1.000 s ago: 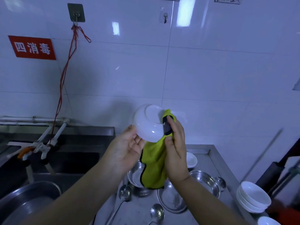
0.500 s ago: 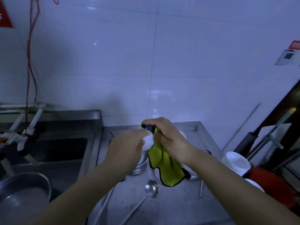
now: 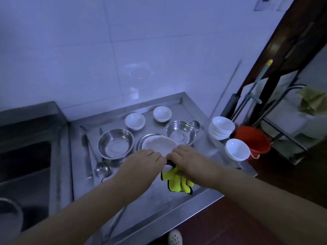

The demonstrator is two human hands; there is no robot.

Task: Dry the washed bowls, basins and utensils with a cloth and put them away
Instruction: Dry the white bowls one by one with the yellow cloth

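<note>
The stainless-steel draining counter point(image 3: 177, 195) fills the view now, where a second ago the tiled wall did; the round white ceramic bowl point(image 3: 157, 144), then held high and upside down against that wall, has come down mouth-up to just above a shallow steel dish point(image 3: 141, 141) mid-counter, between a wide steel basin point(image 3: 115, 145) on the left and a smaller steel basin point(image 3: 180, 134) on the right. The left hand point(image 3: 141, 161) curls over the bowl's near rim; the right hand point(image 3: 189, 161) pinches the yellow black-edged cloth point(image 3: 175, 183) against that rim, its tail hanging nearer. I judge the wiping nearly done, with putting away next. A stack of white bowls point(image 3: 222, 127) sits at the counter's right edge, with a single white bowl point(image 3: 237, 151) nearer on the same edge, above a red plastic bucket point(image 3: 253, 140); a path right would pass over the smaller basin; open room lies along the near edge.
</note>
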